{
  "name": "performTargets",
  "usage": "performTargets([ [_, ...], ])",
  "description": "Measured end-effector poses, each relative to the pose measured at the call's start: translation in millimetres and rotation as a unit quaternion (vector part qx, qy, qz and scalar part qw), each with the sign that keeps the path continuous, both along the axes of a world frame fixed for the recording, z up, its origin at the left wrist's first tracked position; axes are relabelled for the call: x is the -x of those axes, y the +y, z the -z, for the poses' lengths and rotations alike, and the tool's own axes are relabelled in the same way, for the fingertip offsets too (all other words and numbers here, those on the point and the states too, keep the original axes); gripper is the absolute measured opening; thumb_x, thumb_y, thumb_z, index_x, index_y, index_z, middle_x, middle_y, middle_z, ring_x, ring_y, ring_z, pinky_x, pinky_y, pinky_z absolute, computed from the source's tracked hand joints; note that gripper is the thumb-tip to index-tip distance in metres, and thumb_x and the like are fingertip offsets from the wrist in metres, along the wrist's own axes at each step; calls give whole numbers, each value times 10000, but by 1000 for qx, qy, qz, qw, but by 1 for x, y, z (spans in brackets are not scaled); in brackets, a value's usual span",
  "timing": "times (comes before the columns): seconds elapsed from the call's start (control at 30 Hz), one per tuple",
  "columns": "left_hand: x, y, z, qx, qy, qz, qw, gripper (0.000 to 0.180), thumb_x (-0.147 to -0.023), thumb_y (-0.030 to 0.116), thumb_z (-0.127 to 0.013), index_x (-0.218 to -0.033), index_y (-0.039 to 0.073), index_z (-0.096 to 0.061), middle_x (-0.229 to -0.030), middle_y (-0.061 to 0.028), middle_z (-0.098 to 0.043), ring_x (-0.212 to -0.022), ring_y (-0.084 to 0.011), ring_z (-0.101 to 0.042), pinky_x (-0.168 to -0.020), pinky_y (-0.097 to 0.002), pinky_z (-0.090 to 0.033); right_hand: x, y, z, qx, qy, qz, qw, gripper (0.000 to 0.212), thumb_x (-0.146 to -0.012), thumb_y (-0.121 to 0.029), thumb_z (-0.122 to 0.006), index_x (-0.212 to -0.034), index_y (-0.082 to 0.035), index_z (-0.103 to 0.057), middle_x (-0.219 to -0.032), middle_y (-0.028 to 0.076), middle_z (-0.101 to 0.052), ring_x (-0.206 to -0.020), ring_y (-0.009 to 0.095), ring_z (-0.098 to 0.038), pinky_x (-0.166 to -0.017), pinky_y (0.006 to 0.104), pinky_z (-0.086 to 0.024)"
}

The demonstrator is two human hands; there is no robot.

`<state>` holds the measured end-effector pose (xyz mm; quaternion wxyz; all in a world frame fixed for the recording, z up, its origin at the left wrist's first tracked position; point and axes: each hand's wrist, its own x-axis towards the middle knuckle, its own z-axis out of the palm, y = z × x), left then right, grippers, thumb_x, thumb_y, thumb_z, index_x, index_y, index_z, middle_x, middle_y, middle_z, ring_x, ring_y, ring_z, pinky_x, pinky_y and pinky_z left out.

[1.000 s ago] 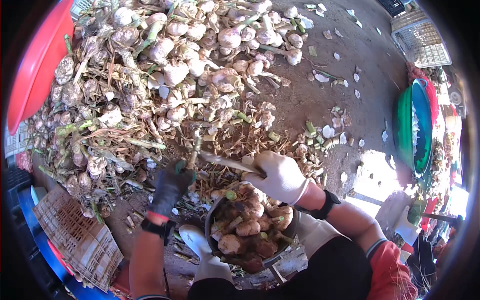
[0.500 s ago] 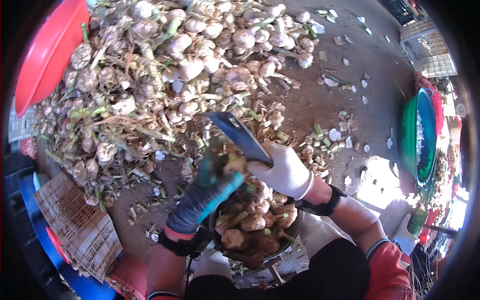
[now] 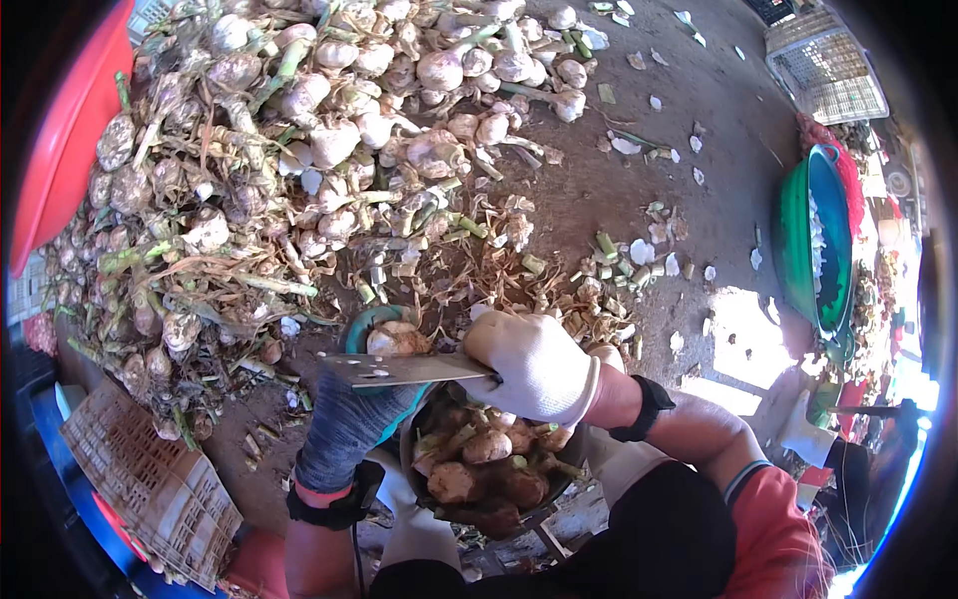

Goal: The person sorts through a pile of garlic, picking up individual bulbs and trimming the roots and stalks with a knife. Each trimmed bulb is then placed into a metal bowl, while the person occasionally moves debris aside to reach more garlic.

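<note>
In a grey and teal glove, my left hand point(image 3: 351, 411) grips a garlic bulb point(image 3: 395, 337), its pale face turned up. My right hand point(image 3: 534, 364), in a white glove, is closed around the handle of a broad-bladed knife point(image 3: 414, 370). The blade lies flat-looking across the near side of the bulb, over the left glove; whether it touches the bulb I cannot tell. Below both hands, between my legs, a dark round container point(image 3: 581, 464) holds several trimmed garlic bulbs point(image 3: 486, 446). The left fingertips are partly hidden.
A large heap of stalked garlic point(image 3: 329, 140) covers the ground ahead and left. Cut stems point(image 3: 606, 245) and skins litter the floor. A red basin point(image 3: 70, 130) and a tan plastic crate point(image 3: 150, 479) stand left; a green tub point(image 3: 795, 240) and another crate point(image 3: 826, 65) stand right.
The knife has swung from pointing up and away to lying leftward across the bulb. My left hand has moved left, and the garlic bulb in it now shows clearly. The view has shifted slightly.
</note>
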<state>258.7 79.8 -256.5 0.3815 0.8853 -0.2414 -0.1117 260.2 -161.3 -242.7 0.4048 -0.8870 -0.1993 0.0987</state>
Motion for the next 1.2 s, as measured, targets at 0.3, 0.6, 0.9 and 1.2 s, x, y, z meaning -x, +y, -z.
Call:
performTargets([
  [0.3, 14, 10, -10, 105, 226, -91, 964, 267, -805, 148, -757, -1044, 69, -668, -961, -78, -706, -841, -192, -689, -756, -326, -550, 1, -1, -5, 34, -21, -35, 999, 186, -740, -227, -671, -823, -79, -595, -808, 110, -578, -729, 297, -609, -586, 397, -509],
  [0.6, 35, 7, 11, 81, 211, -218, 949, 288, -847, 232, -705, -1048, 54, -599, -835, -54, -632, -765, -212, -620, -671, -357, -493, -5, -9, 13, 14, -34, -50, 998, 208, -751, -223, -655, -881, -74, -588, -841, 118, -585, -731, 307, -624, -615, 386, -514],
  [0.9, -3, -36, -77, 106, 315, 220, 917, 756, -679, 266, -858, -1306, 43, -498, -1229, -148, -596, -1176, -263, -554, -1006, -392, -427, -13, -32, 37, 13, 45, 152, 987, 264, -842, -256, -635, -768, -16, -553, -723, 191, -568, -717, 371, -603, -635, 442, -481],
  [1.2, -121, 45, 67, -287, -10, -205, 936, 546, -835, 208, -671, -1319, 31, -490, -1279, -229, -558, -1182, -325, -557, -1001, -352, -443, -12, -31, 33, -41, 127, 173, 976, 178, -820, -179, -645, -805, -4, -615, -708, 185, -585, -673, 354, -613, -604, 409, -481],
])
